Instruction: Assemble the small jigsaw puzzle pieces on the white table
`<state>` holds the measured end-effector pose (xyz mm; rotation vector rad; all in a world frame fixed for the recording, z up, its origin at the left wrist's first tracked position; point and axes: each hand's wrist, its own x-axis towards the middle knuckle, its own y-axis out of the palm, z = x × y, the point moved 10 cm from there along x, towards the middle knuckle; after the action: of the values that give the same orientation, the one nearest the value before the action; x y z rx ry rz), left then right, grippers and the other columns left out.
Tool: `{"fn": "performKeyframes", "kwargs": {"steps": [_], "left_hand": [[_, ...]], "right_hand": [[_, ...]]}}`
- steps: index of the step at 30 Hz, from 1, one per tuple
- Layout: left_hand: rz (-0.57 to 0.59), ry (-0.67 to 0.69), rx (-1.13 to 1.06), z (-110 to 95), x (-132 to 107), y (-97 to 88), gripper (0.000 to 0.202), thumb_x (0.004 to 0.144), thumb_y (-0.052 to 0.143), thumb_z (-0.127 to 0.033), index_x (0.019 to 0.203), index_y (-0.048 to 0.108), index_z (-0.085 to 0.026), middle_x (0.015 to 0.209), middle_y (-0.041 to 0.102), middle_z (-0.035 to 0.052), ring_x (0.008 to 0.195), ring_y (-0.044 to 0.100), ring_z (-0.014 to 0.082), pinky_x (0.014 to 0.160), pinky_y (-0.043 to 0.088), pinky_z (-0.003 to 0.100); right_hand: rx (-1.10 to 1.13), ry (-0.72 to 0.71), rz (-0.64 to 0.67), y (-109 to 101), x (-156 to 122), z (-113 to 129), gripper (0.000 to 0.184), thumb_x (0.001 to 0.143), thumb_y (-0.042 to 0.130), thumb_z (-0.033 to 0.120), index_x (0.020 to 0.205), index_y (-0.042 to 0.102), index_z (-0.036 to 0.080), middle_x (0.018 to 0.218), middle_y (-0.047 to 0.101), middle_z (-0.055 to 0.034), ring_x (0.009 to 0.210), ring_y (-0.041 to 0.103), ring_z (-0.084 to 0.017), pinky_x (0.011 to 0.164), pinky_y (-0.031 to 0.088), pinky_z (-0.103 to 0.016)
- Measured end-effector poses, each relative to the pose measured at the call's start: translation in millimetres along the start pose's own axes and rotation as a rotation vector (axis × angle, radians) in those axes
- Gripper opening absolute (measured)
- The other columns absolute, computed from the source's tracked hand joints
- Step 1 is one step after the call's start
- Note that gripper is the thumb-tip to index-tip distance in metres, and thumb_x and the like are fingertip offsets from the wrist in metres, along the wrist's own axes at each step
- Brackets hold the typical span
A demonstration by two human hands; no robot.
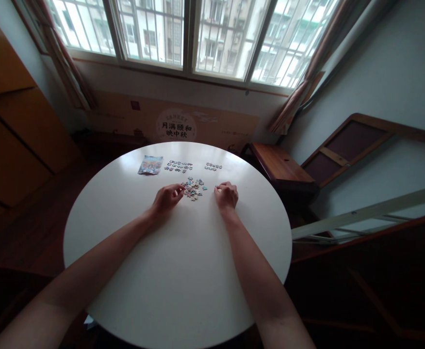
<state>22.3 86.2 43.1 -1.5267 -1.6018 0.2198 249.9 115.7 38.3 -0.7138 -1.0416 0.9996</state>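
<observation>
A small pile of loose jigsaw pieces [194, 188] lies near the middle of a round white table [176, 271]. My left hand [168, 198] rests just left of the pile, fingers curled and pinched at its edge on something too small to name. My right hand [226, 195] rests on the table to the right of the pile, fingers curled under; whether they hold a piece is hidden. Farther back lie two spread groups of pieces [178, 166] [213, 166] and a colourful picture card [150, 165].
A wooden side table [280, 165] stands at the right behind the round table. A cardboard panel with printed characters [176, 126] leans under the barred window [198, 34]. Wooden cabinets [12, 131] line the left wall, and a wooden frame [347, 145] leans on the right wall.
</observation>
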Motion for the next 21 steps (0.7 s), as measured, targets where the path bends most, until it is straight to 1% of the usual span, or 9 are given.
{"fn": "performKeyframes", "kwargs": {"steps": [3, 7, 10, 13, 17, 19, 21], "left_hand": [[0.001, 0.003, 0.002, 0, 0, 0.5, 0.021, 0.083, 0.051, -0.029, 0.091, 0.067, -0.020, 0.073, 0.066, -0.0005, 0.056, 0.056, 0.0107, 0.057, 0.042, 0.021], [-0.004, 0.001, 0.010, -1, 0, 0.3, 0.021, 0.083, 0.050, -0.029, 0.091, 0.068, -0.020, 0.073, 0.067, -0.0003, 0.057, 0.057, 0.0110, 0.057, 0.043, 0.021], [0.005, 0.002, 0.014, -1, 0, 1.1, 0.021, 0.083, 0.051, -0.029, 0.091, 0.068, -0.020, 0.073, 0.067, -0.0002, 0.057, 0.057, 0.0111, 0.057, 0.043, 0.021], [0.013, 0.005, 0.026, -2, 0, 1.7, 0.021, 0.083, 0.051, -0.029, 0.092, 0.068, -0.020, 0.071, 0.066, -0.0004, 0.058, 0.057, 0.0114, 0.057, 0.043, 0.021], [0.012, 0.011, 0.036, -4, 0, 1.4, 0.020, 0.083, 0.052, -0.028, 0.090, 0.068, -0.020, 0.070, 0.066, -0.0009, 0.057, 0.057, 0.0111, 0.057, 0.042, 0.021], [0.008, 0.013, 0.042, -6, 0, 1.2, 0.019, 0.083, 0.051, -0.028, 0.090, 0.068, -0.021, 0.072, 0.066, -0.0009, 0.058, 0.057, 0.0110, 0.058, 0.042, 0.021], [0.020, 0.028, 0.060, -9, -1, 2.5, 0.019, 0.084, 0.050, -0.028, 0.089, 0.067, -0.021, 0.071, 0.066, -0.0011, 0.058, 0.058, 0.0109, 0.058, 0.042, 0.021]], "right_hand": [[-0.068, -0.045, 0.048, 7, -4, 10, 0.029, 0.088, 0.043, 0.029, 0.091, 0.070, 0.019, 0.113, 0.063, -0.0089, 0.104, 0.046, -0.026, 0.086, 0.036, -0.037], [-0.101, -0.040, 0.090, 15, -5, 12, 0.035, 0.090, 0.039, 0.033, 0.113, 0.061, 0.020, 0.129, 0.054, -0.0083, 0.113, 0.039, -0.028, 0.093, 0.032, -0.041], [-0.128, -0.027, 0.152, 24, -1, 9, 0.042, 0.090, 0.036, 0.038, 0.124, 0.053, 0.020, 0.138, 0.046, -0.0072, 0.116, 0.036, -0.030, 0.095, 0.030, -0.044], [-0.153, -0.023, 0.217, 34, 9, 8, 0.049, 0.090, 0.032, 0.042, 0.132, 0.045, 0.021, 0.144, 0.038, -0.0047, 0.122, 0.032, -0.031, 0.100, 0.025, -0.046], [-0.180, 0.006, 0.322, 52, 28, 5, 0.059, 0.090, 0.026, 0.046, 0.141, 0.032, 0.019, 0.150, 0.027, -0.0044, 0.132, 0.020, -0.032, 0.106, 0.015, -0.049], [-0.187, 0.015, 0.338, 57, 38, 4, 0.061, 0.089, 0.024, 0.048, 0.142, 0.030, 0.019, 0.151, 0.025, -0.0039, 0.133, 0.018, -0.032, 0.107, 0.012, -0.050], [-0.190, 0.016, 0.340, 61, 47, 4, 0.063, 0.088, 0.024, 0.050, 0.142, 0.030, 0.019, 0.151, 0.025, -0.0031, 0.132, 0.019, -0.033, 0.107, 0.013, -0.050]]}}
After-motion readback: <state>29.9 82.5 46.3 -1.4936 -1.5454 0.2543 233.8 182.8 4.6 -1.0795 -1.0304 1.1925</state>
